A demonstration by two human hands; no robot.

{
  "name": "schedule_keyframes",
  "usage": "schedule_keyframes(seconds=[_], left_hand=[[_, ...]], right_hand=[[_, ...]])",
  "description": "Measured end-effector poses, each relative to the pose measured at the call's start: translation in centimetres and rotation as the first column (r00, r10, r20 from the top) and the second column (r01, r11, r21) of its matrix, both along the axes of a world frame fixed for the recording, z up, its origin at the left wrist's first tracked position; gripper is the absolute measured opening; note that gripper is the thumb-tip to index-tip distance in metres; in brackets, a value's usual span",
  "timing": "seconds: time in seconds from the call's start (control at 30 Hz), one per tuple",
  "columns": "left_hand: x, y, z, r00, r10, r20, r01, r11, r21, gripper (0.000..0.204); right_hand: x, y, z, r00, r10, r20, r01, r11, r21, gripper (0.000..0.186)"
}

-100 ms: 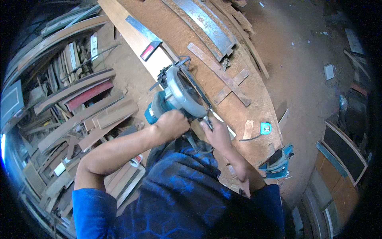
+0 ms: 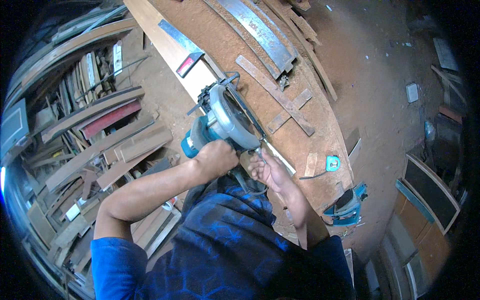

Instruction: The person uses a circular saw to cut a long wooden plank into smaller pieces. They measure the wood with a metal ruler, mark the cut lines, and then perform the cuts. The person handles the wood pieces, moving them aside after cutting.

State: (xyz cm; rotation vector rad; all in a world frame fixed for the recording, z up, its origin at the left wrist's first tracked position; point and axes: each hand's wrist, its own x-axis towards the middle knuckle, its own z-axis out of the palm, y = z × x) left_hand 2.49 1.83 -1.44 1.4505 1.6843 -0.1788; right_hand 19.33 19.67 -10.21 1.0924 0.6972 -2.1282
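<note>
A teal and grey circular saw [image 2: 231, 117] rests on a long pale board [image 2: 165, 50], its round blade guard uppermost. My left hand [image 2: 217, 157] is closed round the saw's rear handle, knuckles up. At the back end of the saw, my right hand [image 2: 272, 171] has its thumb and fingertips pinched together by a small metal part; whatever they hold is too small to make out. A dark cord loops below the hands. Ahead of the saw, a try square [image 2: 189, 63] with a metal blade and a dark, red-labelled stock lies across the board.
Sawdust covers the workbench [image 2: 320, 120]. On it lie crossed wood strips [image 2: 287, 102], a curved metal-topped piece [image 2: 255, 25] and a teal tape measure [image 2: 332, 163]. A teal power tool [image 2: 347, 207] sits by the bench's near right corner. Scrap wood [image 2: 95, 120] piles up at left.
My right hand has turned slightly, showing more of its palm and curled fingers, still at the back of the saw. The left hand and saw stay put.
</note>
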Motion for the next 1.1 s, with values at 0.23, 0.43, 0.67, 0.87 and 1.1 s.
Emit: schedule_keyframes(seconds=[0.23, 0.43, 0.67, 0.87, 1.1], left_hand=[[-2.9, -1.3, 1.5, 0.996, 0.006, -0.087, -0.007, 1.000, -0.013, 0.011], [-2.6, -1.8, 1.4, 0.998, -0.029, -0.063, 0.025, 0.998, -0.064, 0.013], [-2.4, -2.2, 0.5, 0.997, -0.038, -0.066, 0.035, 0.998, -0.050, 0.014], [-3.0, -2.3, 0.8, 0.993, -0.088, -0.076, 0.082, 0.993, -0.080, 0.014], [-4.4, -2.5, 2.2, 1.000, 0.005, -0.020, -0.006, 0.999, -0.050, 0.011]], right_hand=[[-2.6, -4.2, -0.6, 0.709, 0.698, -0.100, -0.015, 0.157, 0.988, 0.021], [-1.6, -4.7, -1.5, 0.980, -0.024, -0.198, 0.095, 0.930, 0.354, 0.020], [-1.1, -5.4, -1.3, 0.772, 0.506, -0.385, 0.228, 0.346, 0.910, 0.039], [-3.9, -7.1, -4.5, 0.799, 0.512, -0.315, 0.154, 0.331, 0.931, 0.100], [-4.1, -7.3, -6.3, 0.816, 0.530, -0.231, 0.030, 0.361, 0.932, 0.104]])
